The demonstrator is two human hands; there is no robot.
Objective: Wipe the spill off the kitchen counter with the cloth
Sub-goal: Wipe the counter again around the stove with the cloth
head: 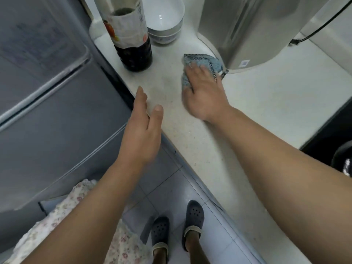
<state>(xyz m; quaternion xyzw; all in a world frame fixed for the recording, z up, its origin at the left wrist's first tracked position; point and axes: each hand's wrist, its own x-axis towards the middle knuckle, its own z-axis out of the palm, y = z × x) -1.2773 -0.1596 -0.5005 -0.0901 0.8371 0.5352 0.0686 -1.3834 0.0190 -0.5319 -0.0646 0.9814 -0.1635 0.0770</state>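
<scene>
While pressing cloth point(200, 62), right hand point(204, 92) flat.

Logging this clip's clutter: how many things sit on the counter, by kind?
Bottle: 1
Bowls, stacked: at least 2
Cloth, under the right hand: 1
Grey appliance: 1
Total: at least 5 on the counter
</scene>
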